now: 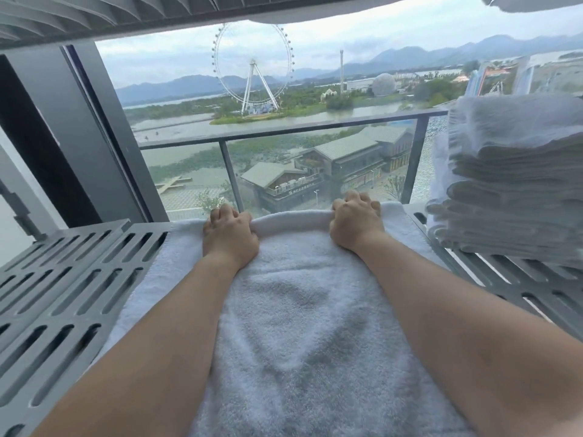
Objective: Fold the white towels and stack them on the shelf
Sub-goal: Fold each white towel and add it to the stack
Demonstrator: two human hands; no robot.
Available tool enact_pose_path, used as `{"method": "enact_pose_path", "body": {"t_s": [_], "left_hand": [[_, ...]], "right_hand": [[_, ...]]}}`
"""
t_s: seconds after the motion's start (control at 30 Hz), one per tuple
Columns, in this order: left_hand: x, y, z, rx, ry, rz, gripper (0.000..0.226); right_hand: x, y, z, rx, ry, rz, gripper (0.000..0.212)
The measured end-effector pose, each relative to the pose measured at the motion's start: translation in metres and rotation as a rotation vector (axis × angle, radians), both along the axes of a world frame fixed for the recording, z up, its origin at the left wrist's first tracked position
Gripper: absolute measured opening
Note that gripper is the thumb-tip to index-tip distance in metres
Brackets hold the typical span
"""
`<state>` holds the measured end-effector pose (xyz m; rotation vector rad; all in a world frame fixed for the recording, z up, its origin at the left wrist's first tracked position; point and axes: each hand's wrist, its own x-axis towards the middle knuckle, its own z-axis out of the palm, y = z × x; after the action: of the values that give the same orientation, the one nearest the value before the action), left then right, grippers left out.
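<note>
A white towel (pixel 303 326) lies spread on the grey slotted shelf (pixel 72 279), running from the near edge to the far edge by the window. My left hand (pixel 228 234) grips the towel's far fold on the left, fingers curled round it. My right hand (pixel 355 220) grips the same fold on the right. Both forearms lie over the towel. A tall stack of folded white towels (pixel 511 184) stands on the shelf at the right.
Another grey slotted shelf (pixel 94 17) hangs overhead, with more white cloth (pixel 536 1) at the top right. Directly behind the shelf is a large window (pixel 284 146) with a balcony railing outside. A dark window frame (pixel 79 137) stands at the left.
</note>
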<state>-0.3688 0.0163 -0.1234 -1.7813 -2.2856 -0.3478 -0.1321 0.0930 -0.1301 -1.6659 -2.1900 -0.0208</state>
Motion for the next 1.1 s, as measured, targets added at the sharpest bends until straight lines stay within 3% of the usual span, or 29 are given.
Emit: {"method": "enact_pose_path", "body": {"t_s": [0.17, 0.3, 0.5, 0.7, 0.93, 1.1], "left_hand": [[-0.001, -0.007, 0.002, 0.154, 0.007, -0.031, 0.023], [0.000, -0.019, 0.004, 0.261, 0.139, 0.004, 0.007], [0.006, -0.027, 0.015, 0.137, 0.303, 0.069, 0.026], [0.007, -0.043, 0.020, 0.253, 0.103, -0.012, 0.025], [0.002, -0.072, 0.041, 0.371, 0.023, -0.075, 0.018], [-0.003, -0.106, 0.058, 0.502, 0.074, -0.154, 0.018]], "right_hand": [[-0.001, -0.005, 0.001, 0.132, 0.072, 0.027, 0.022], [0.002, -0.007, 0.001, 0.258, 0.026, 0.018, 0.021], [0.001, -0.012, 0.005, 0.296, -0.039, 0.018, 0.018], [0.018, -0.013, 0.008, 0.191, -0.025, -0.031, 0.021], [0.022, -0.043, 0.038, 0.405, 0.031, 0.008, 0.019], [0.040, -0.093, 0.057, 0.587, 0.069, 0.028, 0.015]]}}
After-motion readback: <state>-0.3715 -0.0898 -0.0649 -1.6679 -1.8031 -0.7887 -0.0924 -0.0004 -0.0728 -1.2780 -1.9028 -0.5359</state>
